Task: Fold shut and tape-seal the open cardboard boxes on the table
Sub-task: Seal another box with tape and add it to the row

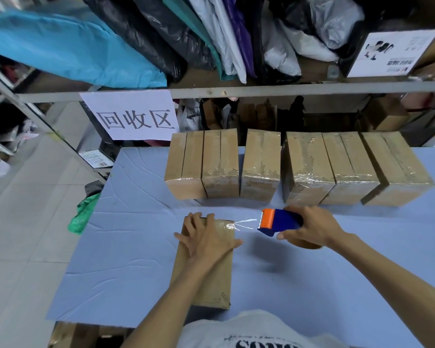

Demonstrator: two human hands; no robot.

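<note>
The box [221,285] being sealed lies flat on the blue tabletop [126,234], near the middle, with its long side running from near to far. The left hand [206,237] presses down on its far end, fingers straight and spread, gripping nothing. The right hand [312,227] is wrapped around a blue and orange tape dispenser [279,221], held just off the box's far right corner. A thin, twisted strand of clear tape [245,223] stretches between that corner and the dispenser, so the tape looks not yet cut through.

The main risk is in that strand. A sideways pull could peel the fresh tape back off the corner instead of tearing it, or drag the light box to the right if the left hand eases its pressure. The strand has already bunched (it looks more like a thread than a band), so it may stretch and not snap cleanly, leaving a loose tail that lifts. A wide swing of the dispenser could also knock the row of sealed boxes [296,167] standing just beyond it on the far side.
</note>
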